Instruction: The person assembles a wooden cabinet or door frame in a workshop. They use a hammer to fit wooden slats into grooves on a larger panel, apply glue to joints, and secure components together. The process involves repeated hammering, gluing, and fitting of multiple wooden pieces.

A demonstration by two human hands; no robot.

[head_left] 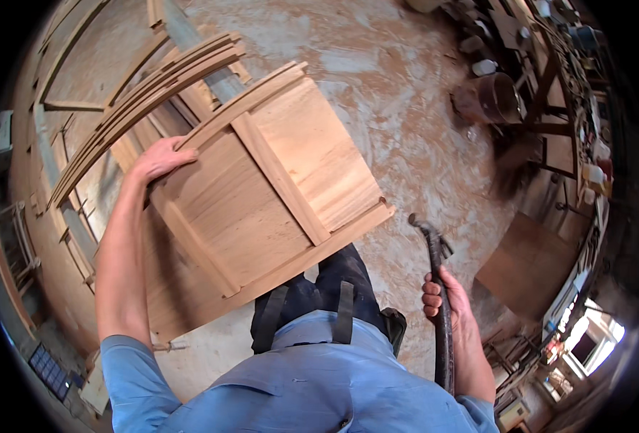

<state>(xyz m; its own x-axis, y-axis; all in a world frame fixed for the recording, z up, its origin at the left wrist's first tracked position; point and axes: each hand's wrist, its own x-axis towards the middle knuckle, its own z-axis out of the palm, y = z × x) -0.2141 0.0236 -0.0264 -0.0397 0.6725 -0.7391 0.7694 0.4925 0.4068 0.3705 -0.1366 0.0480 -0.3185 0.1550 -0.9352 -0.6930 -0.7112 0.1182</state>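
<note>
A pale wooden frame-and-panel piece (236, 206), like a door, is tilted in front of my body, with crossbars between its flat panels. My left hand (164, 157) grips its far left edge, thumb on the near face and the other fingers partly hidden behind the rail. On my right, clear of the panel, my right hand (451, 294) is closed around the dark handle of a claw hammer (443, 339). The hammer's head points up and away from me, just right of the panel's nearest corner.
Long wooden strips (139, 101) lie stacked on a trestle-like frame (49, 162) at the left. A rusty bucket (487, 99) stands at far right beside a cluttered workbench (554, 108). A brown board (527, 267) rests on the stained floor (413, 94) at the right.
</note>
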